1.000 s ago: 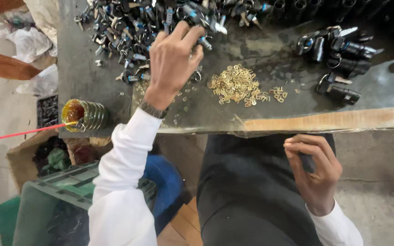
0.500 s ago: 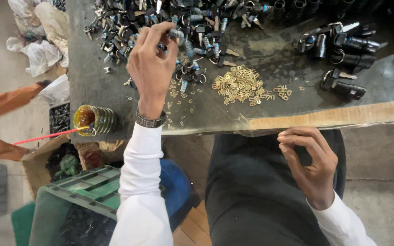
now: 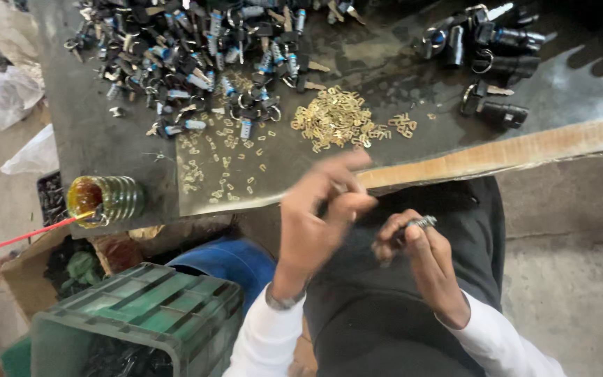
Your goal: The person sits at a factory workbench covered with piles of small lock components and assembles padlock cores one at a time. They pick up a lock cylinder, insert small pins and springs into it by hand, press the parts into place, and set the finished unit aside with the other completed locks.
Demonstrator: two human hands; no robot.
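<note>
The small metal lock cylinder (image 3: 413, 225) sits pinched in the right hand (image 3: 423, 269), its fingers clamped around it just above the person's lap, below the near edge of the table (image 3: 106, 150). The left hand (image 3: 319, 213) is raised just beside it, blurred; thumb and forefinger seem pressed together, perhaps on some tiny piece, though I cannot tell for certain what, if anything, is between them. Both white sleeves come up from the bottom of the view, and a watch band shows on the left wrist.

On the table beyond the hands lies a small heap of brass plates (image 3: 336, 120), with more of them scattered loose to its left. Farther back spreads a big pile of keys and lock parts (image 3: 190, 49), black and blue-tipped. At the far right a few black lock barrels (image 3: 500, 63) lie apart. At the table's left corner stands a green ribbed glass jar (image 3: 106, 199) with amber liquid. Below it, on the floor, is a green plastic crate (image 3: 141, 314).
</note>
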